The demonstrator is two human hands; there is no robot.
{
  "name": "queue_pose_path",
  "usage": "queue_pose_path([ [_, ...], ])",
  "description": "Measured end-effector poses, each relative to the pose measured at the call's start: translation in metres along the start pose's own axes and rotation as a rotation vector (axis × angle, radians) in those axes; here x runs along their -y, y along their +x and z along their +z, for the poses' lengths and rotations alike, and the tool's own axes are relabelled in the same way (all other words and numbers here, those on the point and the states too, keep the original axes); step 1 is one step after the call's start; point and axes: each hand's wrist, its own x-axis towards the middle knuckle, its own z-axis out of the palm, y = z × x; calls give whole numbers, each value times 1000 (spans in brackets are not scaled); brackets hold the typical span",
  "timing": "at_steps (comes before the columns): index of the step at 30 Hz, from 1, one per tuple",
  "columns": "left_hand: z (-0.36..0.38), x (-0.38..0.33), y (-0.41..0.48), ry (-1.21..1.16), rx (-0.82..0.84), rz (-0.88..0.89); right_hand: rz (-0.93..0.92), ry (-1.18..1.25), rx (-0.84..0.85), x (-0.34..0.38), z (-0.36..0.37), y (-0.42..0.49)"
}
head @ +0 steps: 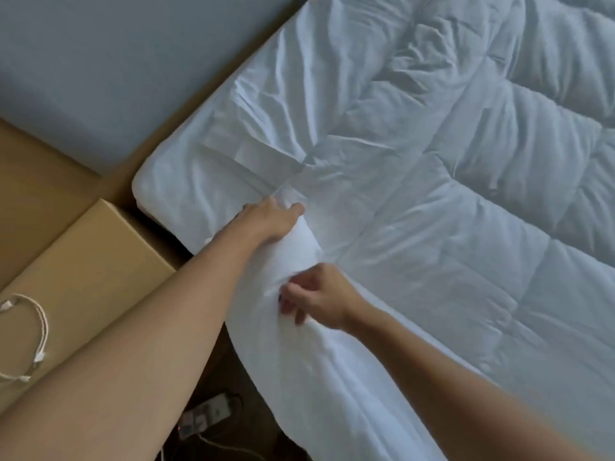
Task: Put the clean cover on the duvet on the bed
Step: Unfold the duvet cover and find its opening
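Observation:
A white quilted duvet [482,201] lies spread over the bed, filling the right of the view. Smooth white cover fabric [299,347] is bunched along the bed's near left edge. My left hand [266,221] reaches across this fabric near the duvet's corner, thumb forward, and grips a fold of it. My right hand [316,299] sits just below, fingers curled, pinching the cover fabric. The mattress corner in a white sheet [173,191] shows beyond my left hand.
A tan bedside cabinet [90,261] stands left of the bed with a white cable [38,334] on it. A power strip [206,415] lies on the dark floor beside the bed. A grey headboard [109,71] is at the top left.

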Motion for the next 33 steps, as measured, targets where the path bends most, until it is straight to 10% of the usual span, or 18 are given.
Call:
queue_pose_path([
  [4, 9, 15, 34, 18, 86, 121, -81, -331, -768, 25, -65, 83],
  [7, 28, 41, 44, 192, 99, 136, 219, -766, -596, 16, -114, 126],
  [11, 14, 43, 62, 196, 158, 202, 538, -750, -539, -9, -132, 149],
  [16, -25, -34, 84, 81, -393, 631, 812, -613, -484, -20, -144, 156],
  [18, -40, -75, 105, 179, -365, 703, 895, -558, -471, -26, -152, 151],
  [22, -32, -125, 145, 376, 31, 470, 868, -494, -399, -47, -168, 148],
  [28, 18, -137, 163, 465, -133, 395, 619, -525, -222, -68, -192, 149],
  [33, 22, -134, 165, 487, -162, 396, 616, -273, -426, -74, -184, 136],
])
